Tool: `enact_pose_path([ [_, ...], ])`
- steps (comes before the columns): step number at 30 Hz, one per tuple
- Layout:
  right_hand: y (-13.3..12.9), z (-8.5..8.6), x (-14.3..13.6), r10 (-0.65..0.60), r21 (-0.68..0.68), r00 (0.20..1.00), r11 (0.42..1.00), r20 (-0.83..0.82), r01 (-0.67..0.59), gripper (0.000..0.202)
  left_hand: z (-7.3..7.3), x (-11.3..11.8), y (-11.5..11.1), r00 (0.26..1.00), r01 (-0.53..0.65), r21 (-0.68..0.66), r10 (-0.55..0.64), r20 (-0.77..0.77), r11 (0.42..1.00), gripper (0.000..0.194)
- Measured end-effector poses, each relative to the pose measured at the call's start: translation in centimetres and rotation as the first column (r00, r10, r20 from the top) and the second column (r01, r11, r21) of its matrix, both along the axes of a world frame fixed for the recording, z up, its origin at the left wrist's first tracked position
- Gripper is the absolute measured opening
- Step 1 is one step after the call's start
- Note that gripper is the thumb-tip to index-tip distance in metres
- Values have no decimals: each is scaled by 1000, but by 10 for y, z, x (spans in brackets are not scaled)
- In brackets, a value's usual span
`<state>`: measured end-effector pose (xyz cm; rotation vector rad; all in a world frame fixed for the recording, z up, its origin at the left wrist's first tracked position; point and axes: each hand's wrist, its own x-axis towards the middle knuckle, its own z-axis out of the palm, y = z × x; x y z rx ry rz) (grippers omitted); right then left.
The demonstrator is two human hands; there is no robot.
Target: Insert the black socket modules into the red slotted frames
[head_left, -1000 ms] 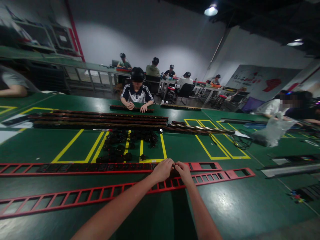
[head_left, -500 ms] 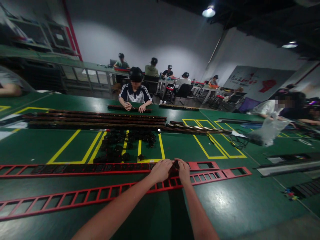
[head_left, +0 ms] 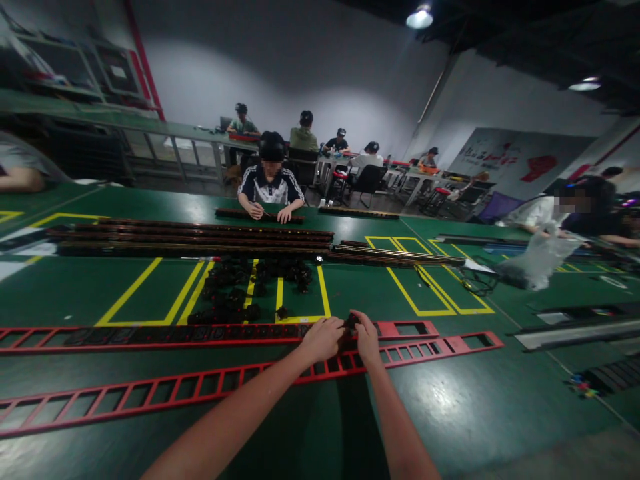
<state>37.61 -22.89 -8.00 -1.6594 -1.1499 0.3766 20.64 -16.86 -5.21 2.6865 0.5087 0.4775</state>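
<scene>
My left hand (head_left: 324, 339) and my right hand (head_left: 367, 339) meet over two red slotted frames, fingers closed around a small dark part (head_left: 351, 323) between them. Its shape is too dark to make out. Beneath and behind the hands runs the far red frame (head_left: 415, 329), with black pieces (head_left: 200, 333) seated in many of its slots. Nearer to me, the second red frame (head_left: 185, 389) lies at a slant, its slots showing green table through them. A pile of black parts (head_left: 230, 290) lies beyond the far frame, left of my hands.
Long dark strips (head_left: 200, 237) are stacked across the green table (head_left: 450, 427), beyond the black parts. A person (head_left: 271, 183) works at the far edge. At the right are a clear plastic bag (head_left: 543, 260), cables (head_left: 475, 281) and more long strips (head_left: 575, 333).
The fingers of my right hand have risen slightly at the small dark part. My left hand stays in nearly the same place.
</scene>
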Motion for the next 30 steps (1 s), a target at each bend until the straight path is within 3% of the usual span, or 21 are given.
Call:
enact_pose_path([
  [5,-3,6,-3,44,28,997,999,60,-46,38,-2,1,0,1000,-16,-11,16,-4,1000,31],
  [10,-3,5,-4,-53,38,991,998,122,49,36,-6,2,2,997,-3,-22,5,78,1000,33],
  [13,-4,6,-8,-79,6,967,997,243,80,31,-10,3,4,995,-4,-29,7,95,1000,25],
  [18,-5,10,-18,0,-98,904,994,429,46,28,-13,4,6,992,-9,-34,13,127,999,19],
  [30,-4,14,-18,17,-126,858,990,514,56,26,-14,4,6,988,-19,-59,28,152,998,18],
])
